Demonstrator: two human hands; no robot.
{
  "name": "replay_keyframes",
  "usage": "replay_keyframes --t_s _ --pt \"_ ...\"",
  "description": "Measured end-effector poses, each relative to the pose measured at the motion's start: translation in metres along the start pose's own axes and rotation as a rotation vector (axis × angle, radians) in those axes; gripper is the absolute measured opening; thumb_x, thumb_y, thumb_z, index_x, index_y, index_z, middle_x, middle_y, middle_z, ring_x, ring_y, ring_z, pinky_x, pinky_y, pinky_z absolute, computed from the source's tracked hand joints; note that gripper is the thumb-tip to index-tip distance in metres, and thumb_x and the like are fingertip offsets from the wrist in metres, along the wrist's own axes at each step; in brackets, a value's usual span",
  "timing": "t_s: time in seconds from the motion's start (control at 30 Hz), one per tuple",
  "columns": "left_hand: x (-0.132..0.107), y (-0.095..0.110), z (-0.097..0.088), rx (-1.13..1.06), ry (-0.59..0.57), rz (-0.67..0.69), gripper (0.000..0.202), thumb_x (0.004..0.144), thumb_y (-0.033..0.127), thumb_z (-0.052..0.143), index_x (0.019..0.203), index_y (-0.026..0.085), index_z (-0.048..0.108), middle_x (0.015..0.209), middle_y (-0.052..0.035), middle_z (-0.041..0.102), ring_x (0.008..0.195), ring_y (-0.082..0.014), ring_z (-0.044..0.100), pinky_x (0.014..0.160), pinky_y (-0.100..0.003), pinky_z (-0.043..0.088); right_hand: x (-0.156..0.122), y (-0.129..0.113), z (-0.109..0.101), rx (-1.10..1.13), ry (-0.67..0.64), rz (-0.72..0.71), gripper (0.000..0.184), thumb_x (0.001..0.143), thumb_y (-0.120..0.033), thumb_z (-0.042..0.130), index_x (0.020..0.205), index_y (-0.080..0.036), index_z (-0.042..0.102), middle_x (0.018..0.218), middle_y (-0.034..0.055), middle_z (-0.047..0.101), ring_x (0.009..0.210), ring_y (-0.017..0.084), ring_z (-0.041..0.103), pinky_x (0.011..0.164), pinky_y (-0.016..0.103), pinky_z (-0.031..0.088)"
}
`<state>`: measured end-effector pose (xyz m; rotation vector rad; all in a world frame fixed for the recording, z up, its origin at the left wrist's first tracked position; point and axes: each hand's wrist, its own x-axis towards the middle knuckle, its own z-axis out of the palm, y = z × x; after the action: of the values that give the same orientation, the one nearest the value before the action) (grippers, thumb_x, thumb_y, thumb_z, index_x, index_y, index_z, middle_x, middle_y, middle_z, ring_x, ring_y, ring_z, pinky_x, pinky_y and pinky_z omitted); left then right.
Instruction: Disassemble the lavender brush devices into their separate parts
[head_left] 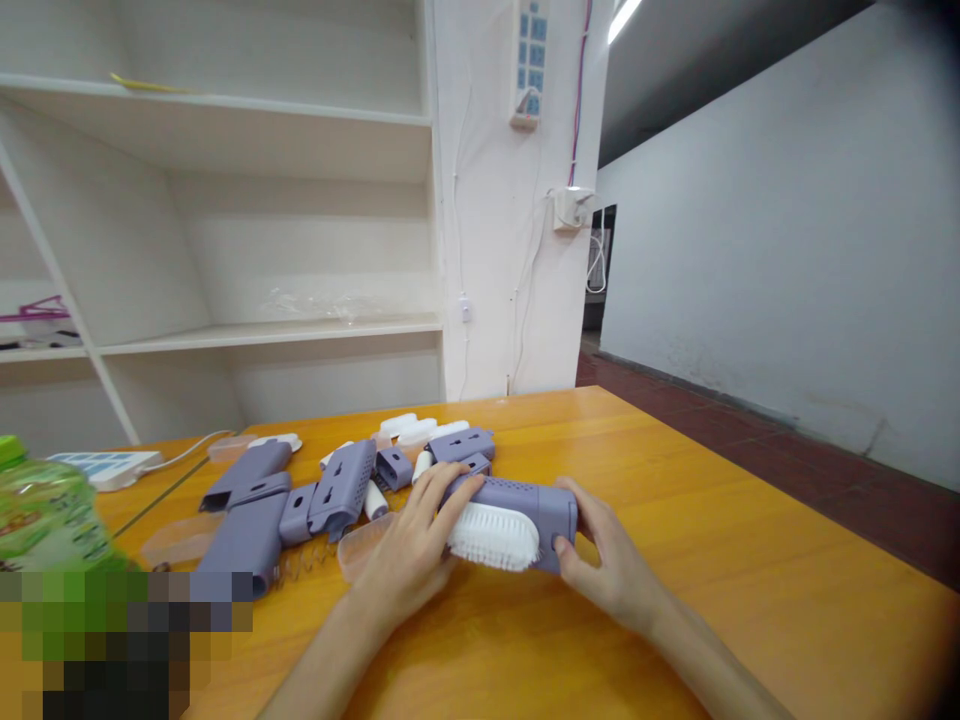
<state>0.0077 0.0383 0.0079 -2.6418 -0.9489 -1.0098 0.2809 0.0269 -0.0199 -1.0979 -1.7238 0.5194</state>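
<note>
A purple plastic brush holder point(555, 512) with a white bristle brush point(495, 538) on its front side is held level above the front part of the table. My left hand point(420, 525) is closed over its left end, fingers across the top; the thumb is hidden. At the right end, my right hand point(604, 560) grips it with the thumb in front and the fingers behind. Left of my hands lie purple housing parts point(345, 485), a clear plastic cover point(364, 545) and thin metal springs point(304, 562).
White oval brush pieces point(416, 430) lie at the back of the wooden table point(675, 560). A green-capped bottle point(52, 510) stands at the left, near a power strip point(109, 467). White shelves point(262, 335) rise behind; the table's right edge borders a red floor.
</note>
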Motion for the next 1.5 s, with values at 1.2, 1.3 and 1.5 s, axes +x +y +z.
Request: replay_keyframes --t_s 1.2,1.3,1.5 --pt "0.004 0.005 -0.009 -0.169 -0.102 -0.149 0.081 0.077 0.012 0.07 0.148 0.028 0.034 0.149 -0.0105 0.043 0.138 -0.0273 0.042 0.115 -0.046 0.039 0.017 -0.017 -0.016 0.299 -0.16 0.041 0.03 0.086 -0.048 0.059 0.086 -0.018 0.058 0.077 0.0023 0.06 0.074 0.02 0.057 0.069 0.03 0.051" --pt "0.006 0.008 -0.012 -0.171 -0.122 -0.152 0.084 0.073 0.013 0.07 0.147 0.028 0.036 0.148 -0.0089 0.045 0.135 -0.0264 0.045 0.113 -0.043 0.041 0.019 -0.013 -0.016 0.323 -0.162 0.048 0.034 0.088 -0.05 0.057 0.09 -0.016 0.063 0.079 0.0039 0.063 0.074 0.021 0.059 0.066 0.029 0.051" --pt "0.007 0.013 -0.021 -0.208 -0.126 -0.153 0.081 0.068 0.019 0.074 0.143 0.028 0.042 0.141 -0.0072 0.052 0.128 -0.026 0.052 0.111 -0.041 0.044 0.018 -0.006 -0.015 0.414 -0.133 0.233 0.038 0.085 -0.054 0.059 0.087 -0.016 0.062 0.066 -0.001 0.058 0.048 0.012 0.049 0.04 0.022 0.041"
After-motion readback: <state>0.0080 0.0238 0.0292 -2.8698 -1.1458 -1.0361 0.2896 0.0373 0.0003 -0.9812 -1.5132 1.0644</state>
